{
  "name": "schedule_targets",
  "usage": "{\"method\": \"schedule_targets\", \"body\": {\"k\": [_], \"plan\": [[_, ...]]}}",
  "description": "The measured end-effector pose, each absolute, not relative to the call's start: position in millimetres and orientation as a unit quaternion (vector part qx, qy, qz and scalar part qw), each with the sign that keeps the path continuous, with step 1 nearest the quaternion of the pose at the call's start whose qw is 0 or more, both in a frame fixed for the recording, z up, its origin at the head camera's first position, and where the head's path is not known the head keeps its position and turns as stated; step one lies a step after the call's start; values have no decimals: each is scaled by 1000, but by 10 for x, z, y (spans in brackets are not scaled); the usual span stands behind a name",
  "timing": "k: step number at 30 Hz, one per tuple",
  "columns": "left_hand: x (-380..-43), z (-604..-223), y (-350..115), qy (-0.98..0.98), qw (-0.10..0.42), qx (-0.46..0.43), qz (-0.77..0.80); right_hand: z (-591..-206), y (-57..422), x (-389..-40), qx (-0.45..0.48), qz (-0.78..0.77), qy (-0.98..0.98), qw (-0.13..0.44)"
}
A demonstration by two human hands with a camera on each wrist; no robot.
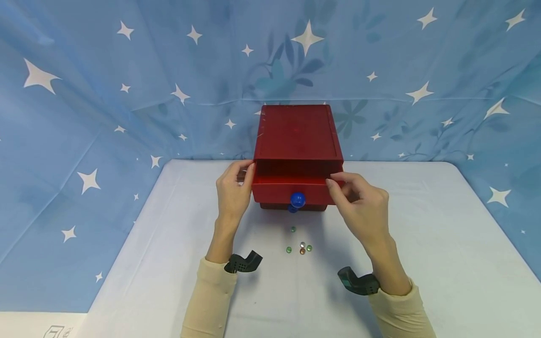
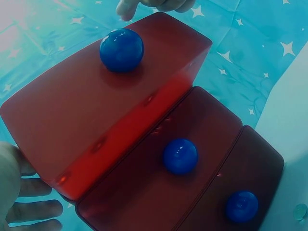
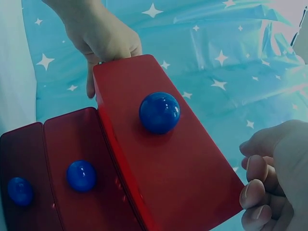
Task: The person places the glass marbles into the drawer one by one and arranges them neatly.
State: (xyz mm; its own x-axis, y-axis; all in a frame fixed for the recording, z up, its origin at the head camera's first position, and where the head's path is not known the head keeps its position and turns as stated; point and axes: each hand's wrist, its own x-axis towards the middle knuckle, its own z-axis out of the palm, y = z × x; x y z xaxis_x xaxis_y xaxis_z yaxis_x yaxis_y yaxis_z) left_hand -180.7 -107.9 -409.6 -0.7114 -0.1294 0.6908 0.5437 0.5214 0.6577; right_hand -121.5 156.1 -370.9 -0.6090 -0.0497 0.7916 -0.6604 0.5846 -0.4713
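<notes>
The red drawer unit point(image 1: 297, 134) stands on the white table with its top drawer point(image 1: 276, 193) pulled partway out. A round blue knob point(image 1: 297, 200) sits on that drawer's front. My left hand point(image 1: 234, 190) is at the drawer's left side; the thumb lies by the front corner and the other fingers point(image 2: 36, 210) stretch alongside. My right hand point(image 1: 361, 202) is beside the drawer's right front corner, fingers point(image 3: 252, 192) loosely bent near the edge. In the right wrist view its thumb point(image 3: 260, 140) stands away from the drawer. Inside the drawer, the visible part is dark.
Several small glass pebbles, including a green pebble point(image 1: 289, 249) and an orange pebble point(image 1: 302, 251), lie on the white table point(image 1: 169, 263) in front of the unit. Lower drawers point(image 2: 159, 168) with blue knobs look shut. A blue star-patterned cloth point(image 1: 203, 70) hangs behind.
</notes>
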Motion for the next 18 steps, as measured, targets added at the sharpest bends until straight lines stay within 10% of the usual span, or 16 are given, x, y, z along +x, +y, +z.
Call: {"method": "schedule_targets", "body": {"k": [18], "plan": [[-1802,-4092,-1084,-799,356,-129,-467,-3710,1533,-1211,249,408,-792,379]]}}
